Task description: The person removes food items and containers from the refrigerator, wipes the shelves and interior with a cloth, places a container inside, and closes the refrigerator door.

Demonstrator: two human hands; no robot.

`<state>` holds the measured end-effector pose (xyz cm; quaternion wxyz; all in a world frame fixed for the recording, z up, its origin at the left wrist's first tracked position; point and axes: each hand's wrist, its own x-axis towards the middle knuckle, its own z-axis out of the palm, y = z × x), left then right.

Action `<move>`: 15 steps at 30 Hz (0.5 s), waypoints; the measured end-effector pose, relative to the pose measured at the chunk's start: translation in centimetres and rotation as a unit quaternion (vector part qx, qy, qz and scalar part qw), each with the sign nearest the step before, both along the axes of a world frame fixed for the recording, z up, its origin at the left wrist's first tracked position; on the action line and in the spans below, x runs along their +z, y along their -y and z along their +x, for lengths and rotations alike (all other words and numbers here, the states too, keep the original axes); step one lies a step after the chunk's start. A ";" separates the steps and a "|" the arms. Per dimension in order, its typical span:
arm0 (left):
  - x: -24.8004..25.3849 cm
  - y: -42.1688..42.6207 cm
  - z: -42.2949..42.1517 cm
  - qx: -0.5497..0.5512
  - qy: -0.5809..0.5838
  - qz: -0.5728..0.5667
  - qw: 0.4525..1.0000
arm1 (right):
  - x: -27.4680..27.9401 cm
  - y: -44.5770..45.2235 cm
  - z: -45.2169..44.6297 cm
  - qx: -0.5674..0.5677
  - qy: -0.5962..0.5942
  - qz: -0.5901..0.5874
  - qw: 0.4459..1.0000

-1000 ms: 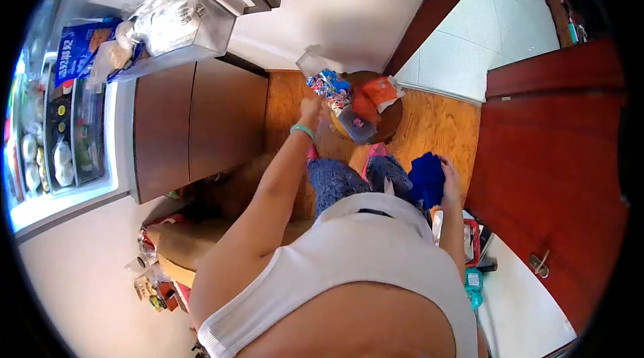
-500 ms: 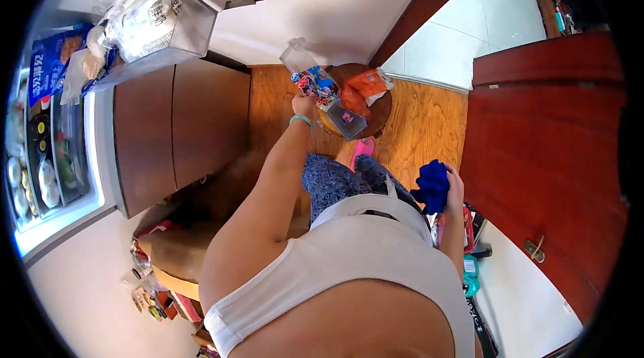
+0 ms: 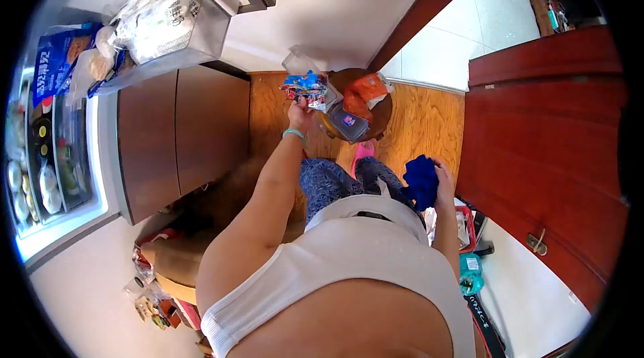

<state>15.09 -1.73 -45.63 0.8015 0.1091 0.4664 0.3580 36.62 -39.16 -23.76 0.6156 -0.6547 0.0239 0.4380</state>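
The colourful packet (image 3: pixel 306 82) at the round stool's (image 3: pixel 381 115) left edge could slip to the floor (image 3: pixel 419 130) because the left hand's (image 3: pixel 299 116) grip seems closed on its near side only, the right hand (image 3: pixel 445 185) clutching blue cloth (image 3: pixel 420 181) right of the stool

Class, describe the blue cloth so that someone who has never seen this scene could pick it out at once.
Find the big red door at the right of the picture, then move left to the person's right hand. The crumpled blue cloth is held there, beside the trousers. Its plain, vivid blue sets it apart from the trousers' duller, patterned fabric.
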 end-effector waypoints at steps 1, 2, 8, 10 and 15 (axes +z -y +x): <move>0.1 -0.3 -0.3 0.002 0.000 0.001 1.000 | 0.0 -0.1 0.1 0.016 0.007 -0.014 1.000; 0.7 -0.6 -0.7 -0.008 0.039 0.006 0.999 | 0.0 -0.2 0.1 0.033 0.015 -0.029 0.999; 7.4 -2.0 -2.1 -0.087 0.235 0.080 0.965 | 1.9 -2.9 -0.1 -0.027 -0.058 0.059 0.996; 10.8 -1.6 -2.9 -0.111 0.257 0.076 0.957 | 4.5 -5.5 -0.6 -0.041 -0.077 0.110 0.990; 22.2 1.7 -2.8 -0.160 0.304 0.059 0.937 | 3.8 -10.2 0.4 0.194 0.246 0.108 0.944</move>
